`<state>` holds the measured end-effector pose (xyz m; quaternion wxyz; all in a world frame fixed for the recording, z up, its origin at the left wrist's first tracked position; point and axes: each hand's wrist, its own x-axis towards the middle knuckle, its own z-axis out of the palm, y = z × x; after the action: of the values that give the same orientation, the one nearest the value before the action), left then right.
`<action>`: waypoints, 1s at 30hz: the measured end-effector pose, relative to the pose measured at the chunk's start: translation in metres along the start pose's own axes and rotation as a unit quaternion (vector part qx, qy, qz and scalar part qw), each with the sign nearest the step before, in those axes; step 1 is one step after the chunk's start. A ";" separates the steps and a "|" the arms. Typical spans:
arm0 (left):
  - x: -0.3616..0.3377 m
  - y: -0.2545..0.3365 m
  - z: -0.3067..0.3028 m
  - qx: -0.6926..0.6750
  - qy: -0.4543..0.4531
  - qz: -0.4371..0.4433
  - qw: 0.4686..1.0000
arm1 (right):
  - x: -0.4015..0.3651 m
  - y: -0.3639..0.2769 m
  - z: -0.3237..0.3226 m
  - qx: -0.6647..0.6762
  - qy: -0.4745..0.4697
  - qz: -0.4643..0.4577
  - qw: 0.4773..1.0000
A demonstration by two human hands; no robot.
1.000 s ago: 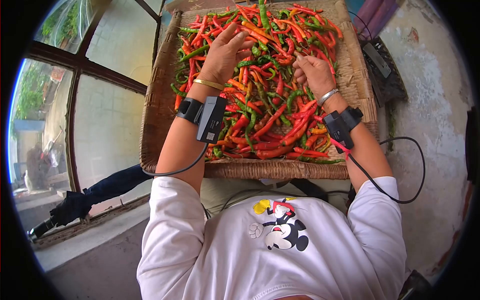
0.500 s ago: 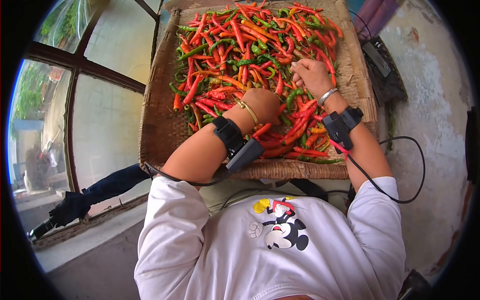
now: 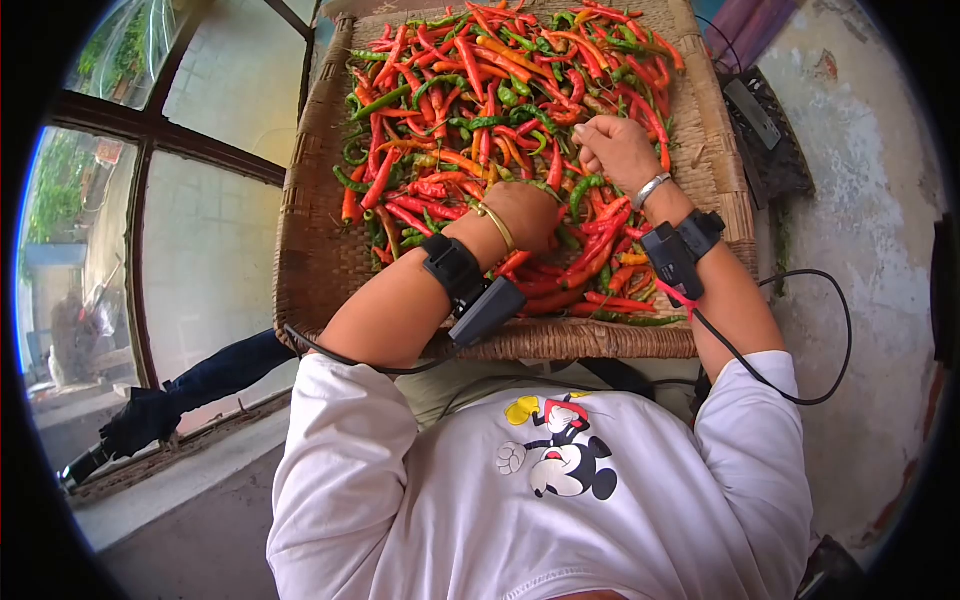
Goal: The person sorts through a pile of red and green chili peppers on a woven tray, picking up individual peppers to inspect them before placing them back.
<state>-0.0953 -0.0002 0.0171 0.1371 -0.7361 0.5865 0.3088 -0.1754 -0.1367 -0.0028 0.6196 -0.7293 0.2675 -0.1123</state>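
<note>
Red, orange and green chili peppers [image 3: 470,70] lie heaped in a shallow woven basket [image 3: 560,343]. My left hand [image 3: 525,212], with a gold bangle at the wrist, is low over the middle of the heap, its back to the camera and its fingers hidden beneath it. To its right is my right hand [image 3: 616,154], a silver bangle on the wrist, above the peppers with thumb and fingertips pressed together. What it pinches, if anything, is too small to make out. Red peppers lie just below and between the two hands.
A window with a dark frame [image 3: 150,130] stands on the left, and a folded dark umbrella [image 3: 200,390] lies by its sill. Black cables run from the wrist devices [image 3: 672,262]. At the right are a black object [image 3: 765,135] and a worn wall [image 3: 860,200].
My right hand has shifted slightly left, its thumb and fingertips still together. My left hand stays in nearly the same place. The view has shifted a little over the basket.
</note>
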 end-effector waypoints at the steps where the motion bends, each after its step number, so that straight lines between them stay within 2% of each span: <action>1: -0.002 -0.001 -0.002 0.007 -0.008 0.024 1.000 | 0.000 0.000 0.000 0.000 0.000 0.000 1.000; 3: 0.001 -0.007 -0.001 0.013 -0.016 0.048 0.999 | 0.000 0.001 0.000 -0.001 -0.005 -0.001 1.000; 5: 0.014 -0.021 0.004 0.027 -0.010 0.122 0.992 | -0.001 -0.002 -0.001 0.002 -0.011 0.003 1.000; 6: 0.012 -0.028 -0.001 0.028 -0.011 0.122 0.992 | -0.002 -0.003 -0.001 0.005 -0.018 0.006 1.000; 7: 0.005 -0.036 -0.010 -0.097 -0.005 0.121 0.988 | -0.003 -0.004 0.000 0.007 -0.018 0.006 1.000; 8: -0.002 -0.041 -0.018 -0.220 0.001 0.118 0.968 | -0.003 -0.005 0.001 -0.022 -0.066 0.016 0.997; 9: -0.011 -0.042 -0.027 -0.219 0.000 0.118 0.969 | -0.004 -0.006 0.002 -0.050 -0.115 0.026 0.992; 10: -0.020 -0.042 -0.036 -0.322 0.040 0.077 0.943 | -0.006 -0.006 0.004 -0.049 -0.114 0.025 0.992; 11: -0.026 -0.043 -0.040 -0.420 0.079 0.035 0.903 | -0.007 -0.005 0.007 -0.037 -0.157 0.029 0.986; 12: -0.025 -0.050 -0.039 -0.419 0.080 0.035 0.904 | -0.009 -0.004 0.010 -0.026 -0.200 0.032 0.979; 14: -0.013 -0.064 -0.033 -0.555 0.180 0.036 0.811 | -0.012 -0.005 0.014 0.003 -0.235 0.031 0.972; 15: -0.010 -0.067 -0.030 -0.555 0.181 0.037 0.811 | -0.013 -0.004 0.016 0.033 -0.269 0.032 0.962; 17: -0.004 -0.072 -0.026 -0.683 0.261 -0.002 0.683 | -0.015 -0.003 0.020 0.048 -0.255 0.029 0.965; 18: -0.004 -0.073 -0.026 -0.712 0.281 -0.002 0.644 | -0.018 -0.006 0.023 0.075 -0.231 0.042 0.969; 19: -0.002 -0.075 -0.025 -0.712 0.282 -0.002 0.643 | -0.019 -0.007 0.024 0.101 -0.206 0.056 0.972; 21: 0.001 -0.078 -0.022 -0.754 0.300 0.028 0.584 | -0.016 -0.006 0.018 0.123 -0.217 0.076 0.965; 22: 0.002 -0.078 -0.021 -0.754 0.300 0.027 0.583 | -0.014 -0.005 0.015 0.144 -0.228 0.097 0.958; 24: 0.003 -0.072 -0.019 -0.788 0.304 0.034 0.535 | -0.012 -0.005 0.013 0.138 -0.208 0.088 0.964; 25: 0.003 -0.067 -0.018 -0.788 0.304 0.033 0.535 | -0.012 -0.006 0.012 0.133 -0.188 0.079 0.970; 27: 0.003 -0.053 -0.016 -0.768 0.182 0.035 0.613 | -0.011 -0.008 0.015 0.109 -0.176 0.065 0.976; 28: 0.001 -0.043 -0.017 -0.756 0.156 0.020 0.636 | -0.011 -0.009 0.017 0.083 -0.164 0.052 0.982; 29: 0.003 -0.041 -0.016 -0.757 0.155 0.020 0.635 | -0.012 -0.012 0.016 0.083 -0.164 0.053 0.981; 30: 0.005 -0.040 -0.014 -0.767 0.144 0.036 0.624 | -0.014 -0.016 0.015 0.026 -0.166 0.034 0.985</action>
<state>-0.0523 -0.0009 0.0183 -0.5748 -0.5881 0.1755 0.5413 -0.1753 -0.1148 0.0121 0.6778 -0.7119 0.1822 0.0243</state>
